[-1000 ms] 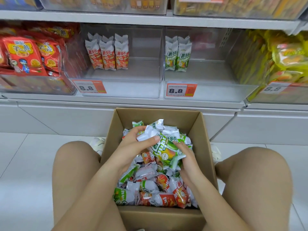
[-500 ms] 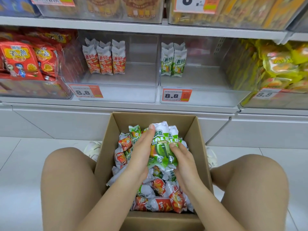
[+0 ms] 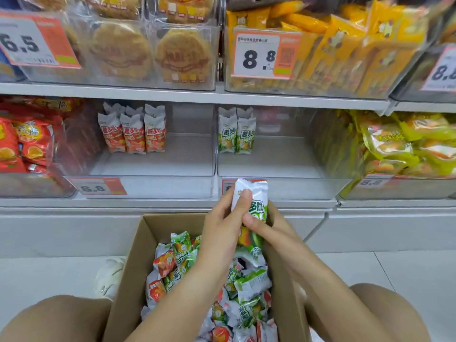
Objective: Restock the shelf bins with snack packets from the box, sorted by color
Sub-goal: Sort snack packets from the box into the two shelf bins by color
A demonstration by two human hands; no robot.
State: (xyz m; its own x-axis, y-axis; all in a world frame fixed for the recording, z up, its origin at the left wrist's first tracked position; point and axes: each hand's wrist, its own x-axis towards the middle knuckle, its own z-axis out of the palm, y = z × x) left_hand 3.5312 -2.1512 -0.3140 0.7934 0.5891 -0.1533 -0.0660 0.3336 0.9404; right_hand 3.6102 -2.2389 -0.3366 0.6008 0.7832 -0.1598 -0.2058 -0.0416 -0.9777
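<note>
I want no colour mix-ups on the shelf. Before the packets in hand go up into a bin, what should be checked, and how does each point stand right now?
1. Colour of the load: the held green packets show green print. Ok.
2. Grip: left hand and right hand both clasp the bunch. Ok.
3. Target bin: the green bin, straight ahead, already holds two green packets. Ok.
4. Room in it: its floor beside and in front of those two is bare. Ok.
5. Bin to avoid: the red bin on the left holds red packets. Ok.
6. How many packets are in the bunch: cannot tell.
</note>
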